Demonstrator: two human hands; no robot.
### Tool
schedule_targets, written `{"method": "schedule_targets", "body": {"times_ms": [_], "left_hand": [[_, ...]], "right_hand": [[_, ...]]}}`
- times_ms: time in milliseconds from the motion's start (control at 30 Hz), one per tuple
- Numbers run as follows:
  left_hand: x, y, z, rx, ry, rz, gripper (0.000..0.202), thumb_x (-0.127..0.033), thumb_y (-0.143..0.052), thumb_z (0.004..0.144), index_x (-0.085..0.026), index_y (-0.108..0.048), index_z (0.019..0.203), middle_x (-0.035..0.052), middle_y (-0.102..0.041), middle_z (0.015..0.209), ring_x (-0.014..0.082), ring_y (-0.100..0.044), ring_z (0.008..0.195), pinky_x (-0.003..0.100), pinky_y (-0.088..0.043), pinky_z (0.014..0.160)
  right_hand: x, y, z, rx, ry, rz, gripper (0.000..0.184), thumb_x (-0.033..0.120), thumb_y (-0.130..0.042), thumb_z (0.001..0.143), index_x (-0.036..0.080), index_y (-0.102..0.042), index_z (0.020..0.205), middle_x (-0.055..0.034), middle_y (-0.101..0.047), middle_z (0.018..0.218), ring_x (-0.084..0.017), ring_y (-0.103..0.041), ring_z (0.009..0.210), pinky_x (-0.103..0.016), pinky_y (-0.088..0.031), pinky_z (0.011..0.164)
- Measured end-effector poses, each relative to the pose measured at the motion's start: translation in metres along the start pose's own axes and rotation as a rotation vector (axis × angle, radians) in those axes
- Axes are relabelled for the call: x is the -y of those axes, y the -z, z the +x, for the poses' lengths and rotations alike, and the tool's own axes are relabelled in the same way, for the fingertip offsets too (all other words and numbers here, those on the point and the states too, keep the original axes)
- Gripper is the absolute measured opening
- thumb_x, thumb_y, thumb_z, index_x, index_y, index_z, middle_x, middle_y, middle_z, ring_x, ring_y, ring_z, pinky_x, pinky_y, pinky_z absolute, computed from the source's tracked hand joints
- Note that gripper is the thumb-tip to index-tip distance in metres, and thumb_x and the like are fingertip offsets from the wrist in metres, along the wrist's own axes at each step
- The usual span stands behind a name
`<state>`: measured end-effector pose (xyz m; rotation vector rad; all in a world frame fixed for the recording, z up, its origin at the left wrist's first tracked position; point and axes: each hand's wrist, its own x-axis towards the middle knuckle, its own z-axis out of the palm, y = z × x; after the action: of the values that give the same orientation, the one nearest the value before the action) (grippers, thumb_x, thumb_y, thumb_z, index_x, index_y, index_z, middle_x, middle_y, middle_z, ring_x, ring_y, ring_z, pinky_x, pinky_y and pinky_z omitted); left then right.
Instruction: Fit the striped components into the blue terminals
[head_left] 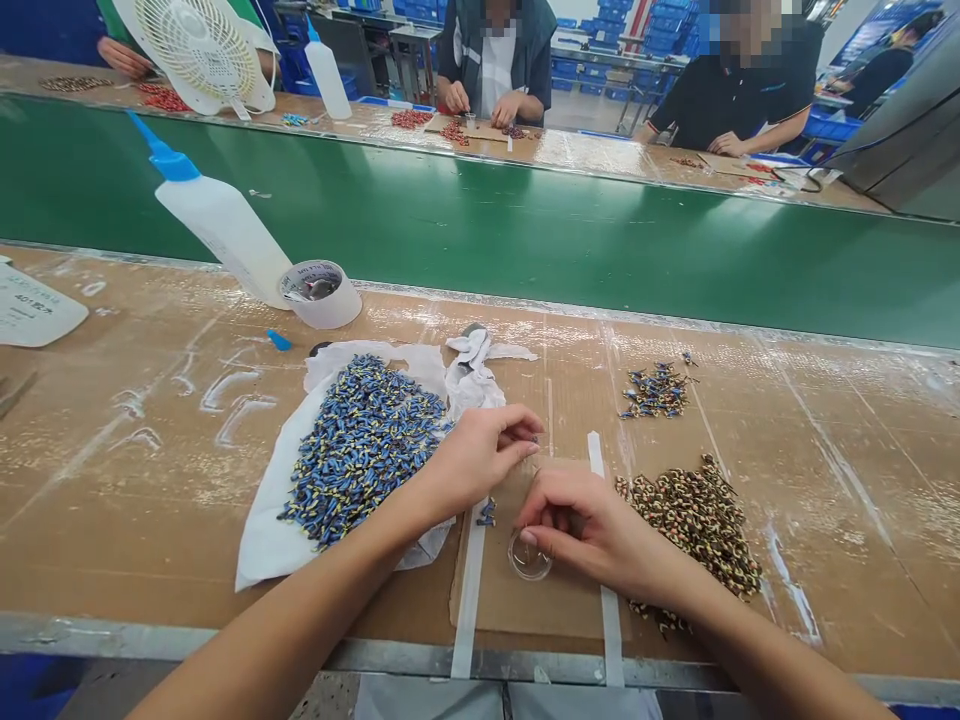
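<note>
My left hand (480, 455) hovers over a taped cardboard pad (555, 590), fingers pinched together on something too small to name. My right hand (589, 525) rests on the pad, fingers curled at the rim of a small clear dish (529, 560). A single blue part (487, 513) lies on the pad between the hands. A big heap of blue-and-yellow parts (360, 445) sits on white plastic sheet left of my left hand. A heap of brown-and-yellow coils (697, 515) lies right of my right hand.
A small cluster of blue parts (656, 392) lies further right. A white squeeze bottle (217, 220) leans on a tape roll (322, 293). A green conveyor belt (525, 230) runs across behind. Other people sit at the far bench; a white fan (199, 50) stands there.
</note>
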<state>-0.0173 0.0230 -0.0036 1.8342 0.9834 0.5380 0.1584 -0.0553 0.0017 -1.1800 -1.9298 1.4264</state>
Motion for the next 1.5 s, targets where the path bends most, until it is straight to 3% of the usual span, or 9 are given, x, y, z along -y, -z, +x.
{"method": "schedule_targets", "body": {"times_ms": [333,500,767,1033,1133,1300,1400,1500], "left_hand": [[-0.001,-0.008,-0.001,0.081,-0.034,-0.098,0.017,-0.010,-0.052,0.083,-0.015,-0.067,0.086,0.0027,-0.068,0.085,0.0136,-0.062,0.081,0.027,-0.048,0.077],[0.002,-0.013,-0.001,0.068,-0.023,-0.111,0.013,-0.014,-0.053,0.084,-0.015,-0.065,0.089,0.0025,-0.066,0.081,0.0130,-0.060,0.075,0.026,-0.048,0.071],[0.003,-0.015,-0.001,0.065,-0.033,-0.119,0.012,-0.017,-0.055,0.084,-0.015,-0.064,0.091,0.0025,-0.067,0.081,0.0126,-0.061,0.074,0.026,-0.049,0.072],[0.001,-0.014,-0.002,0.095,-0.010,-0.135,0.012,-0.018,-0.056,0.084,-0.014,-0.066,0.089,0.0034,-0.068,0.080,0.0127,-0.062,0.073,0.026,-0.049,0.071],[0.001,-0.016,-0.002,0.101,0.011,-0.181,0.011,-0.019,-0.058,0.083,-0.014,-0.065,0.089,0.0035,-0.068,0.078,0.0127,-0.062,0.072,0.026,-0.049,0.069],[-0.001,-0.022,-0.003,0.136,0.038,-0.268,0.012,-0.022,-0.061,0.082,-0.013,-0.066,0.089,0.0031,-0.066,0.074,0.0119,-0.061,0.069,0.024,-0.049,0.066],[0.000,-0.023,-0.002,0.143,0.049,-0.254,0.012,-0.022,-0.062,0.082,-0.013,-0.067,0.088,0.0035,-0.067,0.074,0.0123,-0.061,0.069,0.024,-0.049,0.065],[0.002,-0.022,-0.002,0.148,0.046,-0.241,0.012,-0.022,-0.062,0.082,-0.013,-0.067,0.088,0.0035,-0.068,0.074,0.0125,-0.062,0.069,0.025,-0.049,0.066]], "right_hand": [[0.005,0.009,-0.004,0.016,0.144,-0.086,0.008,0.023,-0.063,0.089,0.019,-0.068,0.084,-0.0027,-0.062,0.088,-0.014,-0.057,0.085,-0.028,-0.045,0.077],[0.005,0.010,-0.006,0.018,0.072,0.003,0.008,0.021,-0.060,0.090,0.019,-0.065,0.083,-0.0027,-0.061,0.091,-0.013,-0.056,0.080,-0.026,-0.045,0.070],[0.000,0.011,-0.006,0.016,0.022,0.142,0.012,0.028,-0.060,0.091,0.020,-0.062,0.083,-0.0029,-0.063,0.091,-0.016,-0.058,0.086,-0.032,-0.045,0.081],[0.003,0.018,-0.009,-0.011,-0.031,0.261,0.014,0.032,-0.060,0.091,0.019,-0.062,0.084,-0.0033,-0.063,0.088,-0.016,-0.057,0.085,-0.031,-0.046,0.078],[0.001,0.027,-0.011,-0.160,-0.029,0.280,0.012,0.031,-0.060,0.091,0.020,-0.064,0.088,-0.0031,-0.064,0.086,-0.015,-0.058,0.080,-0.029,-0.047,0.074],[-0.008,0.036,-0.009,-0.627,0.001,0.194,0.011,0.031,-0.062,0.089,0.020,-0.064,0.090,-0.0043,-0.067,0.086,-0.014,-0.059,0.072,-0.028,-0.048,0.065],[-0.009,0.034,-0.008,-0.721,0.037,0.147,0.008,0.028,-0.063,0.088,0.021,-0.064,0.091,-0.0033,-0.067,0.083,-0.015,-0.061,0.074,-0.028,-0.050,0.067],[-0.009,0.030,-0.009,-0.728,0.061,0.067,0.006,0.026,-0.063,0.088,0.021,-0.065,0.092,-0.0031,-0.067,0.085,-0.015,-0.063,0.078,-0.029,-0.050,0.072]]}}
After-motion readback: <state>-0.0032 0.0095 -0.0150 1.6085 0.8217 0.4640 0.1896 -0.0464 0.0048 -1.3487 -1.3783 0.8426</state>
